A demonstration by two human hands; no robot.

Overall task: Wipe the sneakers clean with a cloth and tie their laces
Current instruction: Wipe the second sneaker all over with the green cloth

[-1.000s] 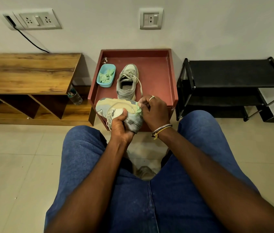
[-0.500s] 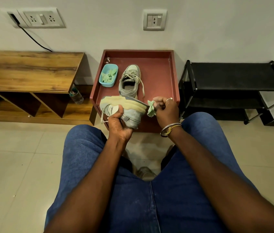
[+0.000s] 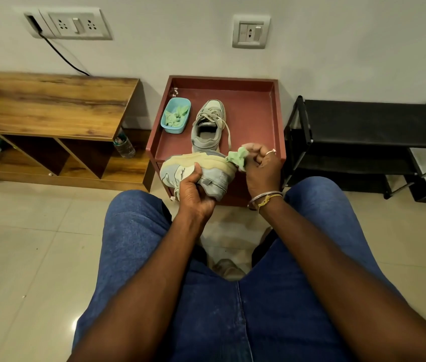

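My left hand (image 3: 193, 190) grips a grey sneaker (image 3: 215, 176) turned on its side, its pale sole facing up, held over the front edge of a red tray table (image 3: 258, 113). A lace end dangles below the hand. My right hand (image 3: 261, 168) pinches a small green cloth (image 3: 236, 157) against the heel end of that sneaker's sole. The second grey sneaker (image 3: 209, 126) stands upright on the tray, toe toward the wall, its laces loose and untied.
A blue tub (image 3: 170, 126) with green cloths sits on the tray left of the standing sneaker. A wooden bench (image 3: 50, 105) is to the left with a bottle (image 3: 124, 147) beside it. A black shoe rack (image 3: 368, 131) stands to the right. My denim-clad legs fill the foreground.
My right hand slid with the cloth from over the sneaker's sole to its right, heel end. The left hand tilted the sneaker so the sole faces up more.
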